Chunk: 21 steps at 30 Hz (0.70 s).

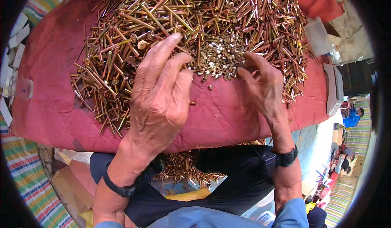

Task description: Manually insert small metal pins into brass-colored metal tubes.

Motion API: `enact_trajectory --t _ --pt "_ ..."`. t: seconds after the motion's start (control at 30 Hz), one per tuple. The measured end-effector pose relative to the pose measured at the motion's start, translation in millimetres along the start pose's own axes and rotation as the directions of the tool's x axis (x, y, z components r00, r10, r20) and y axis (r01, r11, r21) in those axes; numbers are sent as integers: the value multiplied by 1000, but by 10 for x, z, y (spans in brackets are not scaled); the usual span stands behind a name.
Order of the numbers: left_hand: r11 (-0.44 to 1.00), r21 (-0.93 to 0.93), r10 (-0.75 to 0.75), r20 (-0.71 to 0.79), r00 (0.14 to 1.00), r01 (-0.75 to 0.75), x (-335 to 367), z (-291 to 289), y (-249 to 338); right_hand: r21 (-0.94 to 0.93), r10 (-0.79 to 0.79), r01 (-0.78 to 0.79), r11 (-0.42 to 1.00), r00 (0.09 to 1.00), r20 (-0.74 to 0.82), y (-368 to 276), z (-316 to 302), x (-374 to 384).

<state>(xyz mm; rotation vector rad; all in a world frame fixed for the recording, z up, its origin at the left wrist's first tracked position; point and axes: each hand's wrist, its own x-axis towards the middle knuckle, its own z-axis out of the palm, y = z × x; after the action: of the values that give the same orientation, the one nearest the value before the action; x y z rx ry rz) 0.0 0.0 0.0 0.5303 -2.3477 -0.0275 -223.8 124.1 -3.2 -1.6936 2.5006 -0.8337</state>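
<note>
Long brassy metal pins (252, 16): flat-headed, heaped
Stubby silvery-brown metal cyls (220, 57): heap's near edge
L hand (163, 91): blocks some pins
R hand (264, 80): by cyls
Fingers, both: bent, hold unclear
Red creased-cloth counter (222, 118): beneath

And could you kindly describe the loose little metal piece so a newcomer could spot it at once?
On the red cover, find the patch of short pieces between the left hand and the right hand. Just below that patch lies the small metal piece. It sits apart on bare cover, while its neighbours are heaped together.
</note>
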Motion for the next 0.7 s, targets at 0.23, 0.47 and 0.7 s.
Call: enact_trajectory --t 0.23,0.47,0.7 --pt "831 -545 -172 -71 983 106 120 -189 124 596 199 -252 762 968 155 -521 -201 -254" --pt "-505 -802 -320 517 794 319 45 -149 261 720 71 -485 496 850 523 -729 -337 -499" --pt "-673 -714 -382 561 734 196 17 -39 337 762 77 -510 400 847 526 -710 -331 -557"
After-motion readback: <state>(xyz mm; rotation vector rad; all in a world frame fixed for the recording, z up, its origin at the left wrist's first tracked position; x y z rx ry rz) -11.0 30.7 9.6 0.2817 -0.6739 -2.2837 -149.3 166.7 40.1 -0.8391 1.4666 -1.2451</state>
